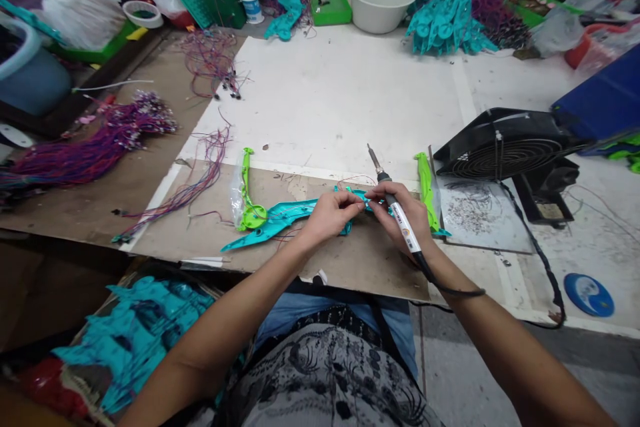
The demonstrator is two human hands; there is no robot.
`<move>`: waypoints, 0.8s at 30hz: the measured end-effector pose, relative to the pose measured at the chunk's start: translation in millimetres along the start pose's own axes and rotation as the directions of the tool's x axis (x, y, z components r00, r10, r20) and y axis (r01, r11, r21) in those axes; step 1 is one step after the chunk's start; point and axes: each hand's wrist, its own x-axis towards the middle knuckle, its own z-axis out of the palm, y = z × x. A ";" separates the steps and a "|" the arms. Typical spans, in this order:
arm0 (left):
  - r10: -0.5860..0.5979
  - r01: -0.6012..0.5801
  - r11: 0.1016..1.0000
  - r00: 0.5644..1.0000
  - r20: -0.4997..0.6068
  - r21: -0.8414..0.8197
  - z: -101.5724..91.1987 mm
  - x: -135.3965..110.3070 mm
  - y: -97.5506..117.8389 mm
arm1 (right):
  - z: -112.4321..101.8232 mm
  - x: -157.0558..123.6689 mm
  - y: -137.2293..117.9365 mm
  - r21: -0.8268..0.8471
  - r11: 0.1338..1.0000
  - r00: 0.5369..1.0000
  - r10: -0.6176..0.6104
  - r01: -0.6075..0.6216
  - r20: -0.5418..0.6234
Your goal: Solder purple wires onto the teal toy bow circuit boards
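A long teal plastic part (280, 217) lies on the brown board in front of me. My left hand (327, 213) rests on its right end, fingers pinched on a thin wire there. My right hand (403, 217) is closed round a soldering iron (395, 207), whose tip points up and away from me, and its fingertips meet the left hand's at the wire. A lime green part (247, 197) lies by the teal part's left end. Another lime green part (427, 190) lies just right of my right hand.
A black fan (505, 147) stands at the right with its cable trailing to the table edge. Purple wire bundles (90, 147) lie at the left. A white bowl (381, 0), teal part piles (445, 13) and green trays (330, 3) line the back. More teal parts (135, 333) sit below left.
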 end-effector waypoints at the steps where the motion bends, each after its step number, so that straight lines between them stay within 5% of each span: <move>1: -0.004 0.004 1.000 1.000 0.000 -0.009 0.2 -0.1 0.2 | 0.0 -0.1 -0.7 -0.034 0.999 1.000 -0.027 0.027 -0.002; 15: -0.027 0.028 0.999 1.000 -0.008 0.047 5.7 -3.9 8.6 | -1.9 -3.1 2.6 -0.186 0.971 0.988 -0.156 0.150 -0.018; 24: 0.067 -0.046 0.980 0.992 -0.107 0.191 18.1 0.3 -14.0 | 1.7 -4.6 12.3 -0.353 0.919 0.976 -0.211 0.178 -0.058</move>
